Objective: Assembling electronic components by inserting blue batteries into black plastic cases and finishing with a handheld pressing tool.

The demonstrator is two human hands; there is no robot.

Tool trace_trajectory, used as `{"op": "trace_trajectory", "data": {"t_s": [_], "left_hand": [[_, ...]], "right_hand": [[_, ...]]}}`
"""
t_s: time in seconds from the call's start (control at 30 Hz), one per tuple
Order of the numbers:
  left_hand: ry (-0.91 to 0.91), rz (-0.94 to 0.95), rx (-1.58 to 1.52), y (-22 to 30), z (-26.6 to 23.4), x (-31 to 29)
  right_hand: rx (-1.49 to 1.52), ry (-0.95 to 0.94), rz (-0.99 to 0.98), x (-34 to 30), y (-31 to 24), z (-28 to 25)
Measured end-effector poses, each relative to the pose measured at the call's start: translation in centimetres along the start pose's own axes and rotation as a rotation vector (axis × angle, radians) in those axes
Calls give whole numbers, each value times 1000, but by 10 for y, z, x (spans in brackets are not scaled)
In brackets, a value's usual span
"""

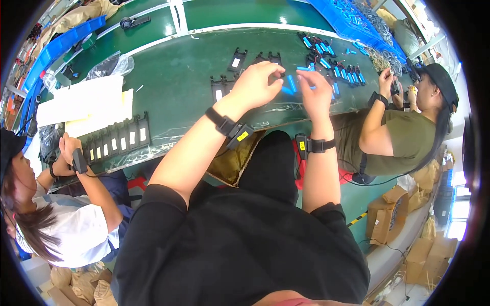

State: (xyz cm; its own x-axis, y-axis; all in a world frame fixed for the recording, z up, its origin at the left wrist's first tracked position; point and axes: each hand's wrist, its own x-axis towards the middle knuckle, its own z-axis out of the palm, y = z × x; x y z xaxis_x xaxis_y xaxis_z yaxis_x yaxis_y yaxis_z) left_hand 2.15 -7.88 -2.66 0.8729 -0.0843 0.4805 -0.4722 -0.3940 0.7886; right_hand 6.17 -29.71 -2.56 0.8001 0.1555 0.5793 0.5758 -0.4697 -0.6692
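You are looking down past your own black shirt at a long green table (184, 76) that curves across the view. Both of your forearms reach up over it, each with a black strap and a small yellow-tagged device at the wrist.

Your left hand (256, 84) hovers over the middle of the table with its fingers curled in toward the thumb. Whether anything is pinched there, the view is too small to tell. Your right hand (315, 94) is raised just beside it, fingers half bent and pointing upward. A blue cylinder (303, 68) shows right at its fingertips, and seems to be touching them, though the grip itself is not clear. Another blue cylinder (291, 83) lies on the table in the gap between your two hands.

Just beyond your left hand lie several flat black holders (237, 59), some with a white label. Further to the right, more blue cylinders (334, 69) are scattered among black parts. A row of black holders with white labels (120, 140) stands at the near edge on the left, beside white sheets of paper (81, 102).

A person in a white shirt (71, 224) sits at your left, holding a black part. Another person in an olive shirt (408, 137) sits at your right, hands raised at the table edge. Blue bins (352, 18) line the far right, and cardboard boxes (393, 214) sit on the floor.
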Motion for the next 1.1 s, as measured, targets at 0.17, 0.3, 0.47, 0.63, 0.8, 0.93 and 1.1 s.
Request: {"op": "trace_trajectory", "data": {"t_s": [0.17, 0.3, 0.47, 0.63, 0.8, 0.93, 1.1], "left_hand": [[73, 199, 55, -19, 2, 6], [101, 344, 232, -16, -5, 4], [130, 134, 23, -13, -2, 3], [4, -20, -239, -11, 4, 4], [-204, -226, -794, -5, 3, 7], [-90, -319, -832, -14, -8, 12], [118, -349, -1171, -32, -21, 19]], "right_hand": [[-345, -4, -190, 17, 25, -6], [-302, 136, -138, 38, 40, -12], [178, 101, 246, 42, 28, -24], [745, 28, 366, 37, -3, -22], [813, -124, 346, 33, -28, -12], [348, 53, 177, 42, -19, -24], [-447, -232, -132, 34, 31, -47]]}}
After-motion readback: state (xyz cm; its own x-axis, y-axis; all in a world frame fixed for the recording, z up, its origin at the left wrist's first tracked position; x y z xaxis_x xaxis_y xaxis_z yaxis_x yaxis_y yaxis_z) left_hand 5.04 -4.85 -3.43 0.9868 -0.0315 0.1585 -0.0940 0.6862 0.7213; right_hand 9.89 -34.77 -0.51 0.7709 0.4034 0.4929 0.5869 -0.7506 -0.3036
